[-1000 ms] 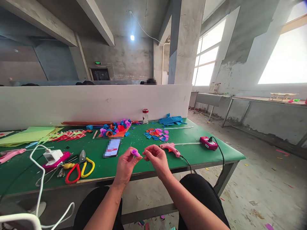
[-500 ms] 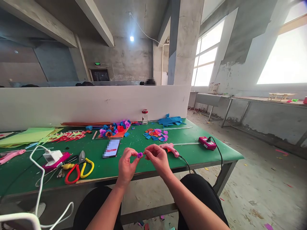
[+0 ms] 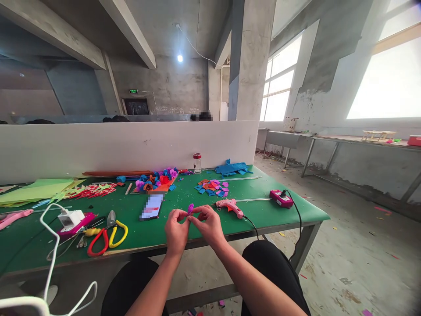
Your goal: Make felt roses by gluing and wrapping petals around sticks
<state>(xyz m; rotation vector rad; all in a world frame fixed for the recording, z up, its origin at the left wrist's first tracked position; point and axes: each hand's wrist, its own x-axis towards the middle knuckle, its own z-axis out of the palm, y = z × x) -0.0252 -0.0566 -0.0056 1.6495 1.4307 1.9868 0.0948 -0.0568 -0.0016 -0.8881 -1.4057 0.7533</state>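
Observation:
A small purple rolled paper flower (image 3: 190, 207) stands up between my fingertips, above the front part of the green table. My left hand (image 3: 176, 229) pinches its base from the left. My right hand (image 3: 208, 224) meets it there, thumb and fingers closed on the base from the right. The fingers hide the lower end of the flower. Just right of my right hand lies a pink glue gun (image 3: 232, 206). Beyond the hands is a pile of cut paper pieces (image 3: 212, 188) in blue, orange and purple.
Finished paper flowers (image 3: 156, 179), a phone (image 3: 151, 207) and red-and-yellow-handled pliers (image 3: 110, 232) lie to the left. A lidded glass jar (image 3: 197, 163) stands near the white partition (image 3: 131, 145). A magenta power socket (image 3: 281, 198) sits at right, its black cable hanging over the edge.
My right hand has come in closer to my left, so the fingertips now meet at the flower's base. The flower has turned from facing me to pointing upward.

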